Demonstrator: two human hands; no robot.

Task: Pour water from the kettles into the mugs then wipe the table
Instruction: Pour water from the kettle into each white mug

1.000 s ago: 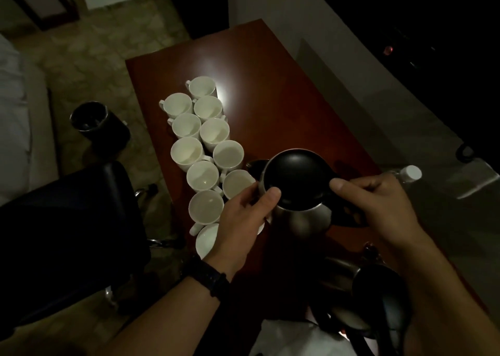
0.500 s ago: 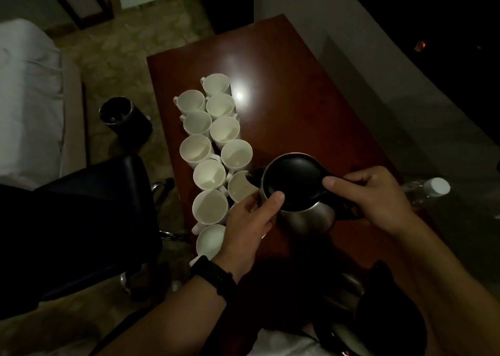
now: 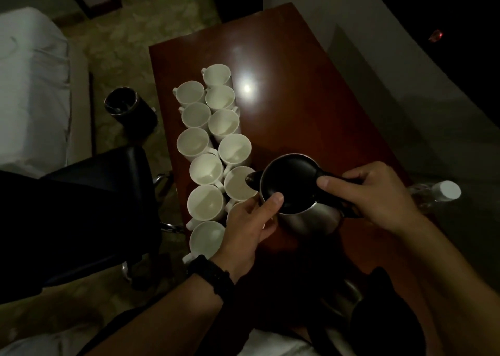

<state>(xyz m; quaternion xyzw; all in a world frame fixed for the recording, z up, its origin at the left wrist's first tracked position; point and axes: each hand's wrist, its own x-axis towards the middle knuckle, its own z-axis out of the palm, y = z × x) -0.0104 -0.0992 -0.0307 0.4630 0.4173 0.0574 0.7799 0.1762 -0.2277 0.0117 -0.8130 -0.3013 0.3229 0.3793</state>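
A steel kettle (image 3: 305, 215) with a black lid is held over the dark red table (image 3: 311, 106), its spout above a white mug (image 3: 238, 184). My right hand (image 3: 370, 193) grips the kettle's black handle. My left hand (image 3: 249, 225) rests on the kettle's left side, thumb on the lid. Several white mugs (image 3: 198, 140) stand in two rows along the table's left edge. A second kettle (image 3: 378, 317), with a black lid, sits low at the near right, partly hidden by my right forearm.
A plastic bottle (image 3: 443, 193) with a white cap lies at the table's right edge. A black chair (image 3: 89, 201) stands left of the table. A dark bin (image 3: 127, 109) is on the floor. White cloth (image 3: 273, 342) lies at the near edge.
The kettle and both hands keep their hold; the spout has come over the mug beside it. The view has shifted slightly, bringing the mugs closer.
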